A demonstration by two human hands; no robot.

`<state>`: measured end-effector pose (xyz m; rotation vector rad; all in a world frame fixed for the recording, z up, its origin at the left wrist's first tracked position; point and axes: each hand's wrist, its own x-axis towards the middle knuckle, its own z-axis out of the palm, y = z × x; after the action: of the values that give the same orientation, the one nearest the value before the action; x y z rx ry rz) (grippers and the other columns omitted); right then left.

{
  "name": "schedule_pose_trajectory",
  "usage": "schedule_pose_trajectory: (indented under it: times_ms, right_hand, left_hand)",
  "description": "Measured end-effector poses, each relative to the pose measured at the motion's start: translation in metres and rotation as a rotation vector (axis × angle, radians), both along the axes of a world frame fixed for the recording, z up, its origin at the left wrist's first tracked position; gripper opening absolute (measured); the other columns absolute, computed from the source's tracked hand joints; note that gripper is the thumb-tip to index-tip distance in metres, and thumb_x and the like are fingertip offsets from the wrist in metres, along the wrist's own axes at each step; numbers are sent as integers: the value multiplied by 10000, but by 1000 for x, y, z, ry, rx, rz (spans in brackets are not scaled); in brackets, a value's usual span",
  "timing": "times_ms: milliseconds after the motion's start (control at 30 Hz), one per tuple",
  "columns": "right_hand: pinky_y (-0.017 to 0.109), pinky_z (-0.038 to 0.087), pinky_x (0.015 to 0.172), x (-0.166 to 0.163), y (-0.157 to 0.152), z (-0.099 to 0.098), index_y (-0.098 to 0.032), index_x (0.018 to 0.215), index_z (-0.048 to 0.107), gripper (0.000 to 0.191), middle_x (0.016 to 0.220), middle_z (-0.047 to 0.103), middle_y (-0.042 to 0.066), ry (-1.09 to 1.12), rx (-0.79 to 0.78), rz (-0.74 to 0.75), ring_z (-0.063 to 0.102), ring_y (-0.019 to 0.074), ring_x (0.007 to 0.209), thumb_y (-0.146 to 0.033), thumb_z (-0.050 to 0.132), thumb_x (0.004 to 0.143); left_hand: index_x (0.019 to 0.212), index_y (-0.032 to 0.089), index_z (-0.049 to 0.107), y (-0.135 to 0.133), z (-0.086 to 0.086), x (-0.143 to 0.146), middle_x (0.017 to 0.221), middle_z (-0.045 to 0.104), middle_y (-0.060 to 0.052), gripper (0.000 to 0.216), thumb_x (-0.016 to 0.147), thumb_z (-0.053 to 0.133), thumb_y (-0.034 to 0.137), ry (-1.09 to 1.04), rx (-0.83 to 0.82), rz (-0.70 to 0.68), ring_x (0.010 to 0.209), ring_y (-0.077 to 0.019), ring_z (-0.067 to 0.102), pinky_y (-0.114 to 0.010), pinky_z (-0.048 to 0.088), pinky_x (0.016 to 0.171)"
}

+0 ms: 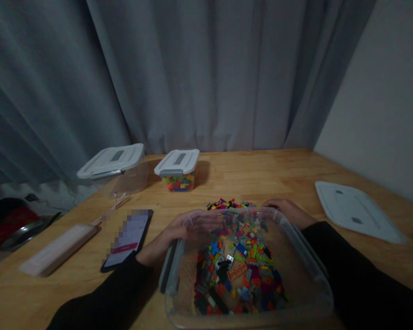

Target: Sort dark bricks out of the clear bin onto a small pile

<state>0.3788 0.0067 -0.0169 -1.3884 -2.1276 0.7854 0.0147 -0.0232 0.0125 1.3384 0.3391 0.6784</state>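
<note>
A clear plastic bin (311,263) sits tilted in front of me, with several small coloured bricks (239,270) heaped inside it. My left hand (189,228) rests on the bin's far left rim, fingers stretched along the edge. My right hand (287,211) grips the far right corner of the bin, fingers curled over the rim. A small pile of loose bricks (229,204) lies on the wooden table (261,172) just beyond the bin's far edge. Both sleeves are black.
A phone (129,238) lies left of the bin, beside a pale flat box (57,250). Two lidded bins stand further back: an empty clear one (115,167) and a smaller one with bricks (179,169). A loose lid (358,211) lies at right. Grey curtains hang behind.
</note>
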Motion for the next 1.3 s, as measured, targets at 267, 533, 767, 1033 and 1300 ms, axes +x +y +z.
schedule_pose_trajectory:
  times_ms: [267, 533, 767, 1033, 1300]
  right_hand:
    - [401, 517, 895, -1, -2, 2, -164, 988, 752, 263, 1015, 761, 111, -26, 0, 16, 696, 279, 954, -308, 577, 853]
    - [416, 523, 890, -4, -3, 5, -172, 979, 757, 265, 1003, 766, 108, 11, -21, 18, 701, 287, 946, -343, 600, 851]
    - [430, 516, 926, -3, -4, 6, -174, 1007, 757, 280, 1040, 763, 113, -17, -22, 28, 698, 289, 970, -354, 594, 868]
    - [399, 523, 911, -4, -5, 7, -169, 1025, 752, 279, 1044, 766, 113, -9, -50, 34, 705, 284, 977, -329, 594, 862]
    - [414, 517, 941, -4, -7, 10, -163, 1074, 739, 316, 1111, 752, 109, 11, -64, 59, 696, 280, 1012, -351, 599, 862]
  left_hand:
    - [1385, 74, 553, -1, -1, 0, 1431, 579, -196, 682, 704, 524, 116, -16, 5, -5, 1359, -376, 502, -577, 262, 1184]
    - [1392, 78, 543, 1, -2, -1, 1450, 560, -195, 683, 711, 530, 122, -3, 5, -6, 1375, -381, 482, -602, 227, 1194]
    - [1394, 76, 544, 4, -2, 0, 1443, 567, -199, 711, 685, 532, 115, 6, 12, -14, 1370, -381, 488, -589, 236, 1192]
    - [1390, 82, 550, 3, -4, -1, 1421, 589, -193, 693, 699, 537, 141, 3, 8, -4, 1361, -376, 499, -590, 237, 1190]
    - [1380, 82, 563, -2, 3, 0, 1419, 591, -196, 661, 721, 541, 128, 17, -5, 18, 1353, -378, 509, -571, 275, 1175]
